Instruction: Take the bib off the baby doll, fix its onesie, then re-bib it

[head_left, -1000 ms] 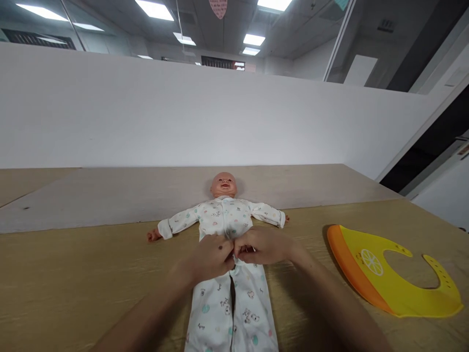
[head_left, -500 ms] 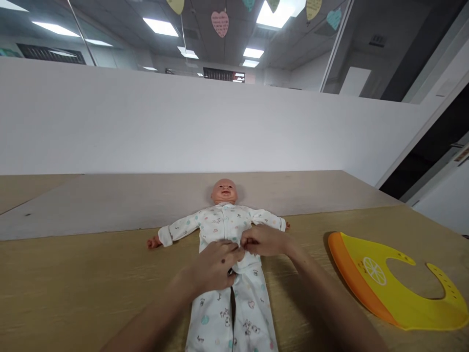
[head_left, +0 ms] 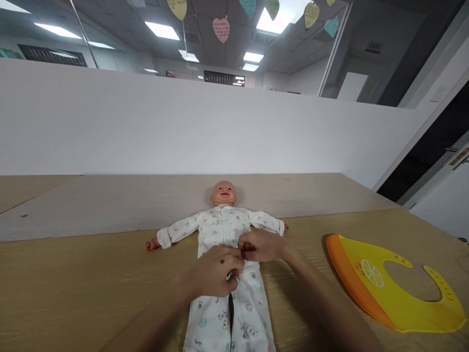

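Observation:
A baby doll (head_left: 223, 193) lies on its back, arms spread, its head toward the wall. It wears a white printed pajama top (head_left: 216, 226) with a buttoned front and matching pants (head_left: 251, 308). At the doll's waist, my left hand (head_left: 218, 269) has its fingers curled in on the cloth. Close against it on the right, my right hand (head_left: 261, 245) pinches the lower front of the top. The fingertips of both hands cover the fabric between them, so the exact spot they grip is hidden.
To the right lies a yellow silicone bib (head_left: 399, 288) with an orange pocket and a citrus-slice print. The wooden table (head_left: 73, 283) meets a pale raised board (head_left: 110, 200) and a white wall (head_left: 183, 127) at the back. Heart-shaped notes (head_left: 221, 30) hang behind glass above.
My left hand has shifted slightly, its thumb now curled more at the waist. My right hand has come a little lower and closer to the left. The view has tilted slightly.

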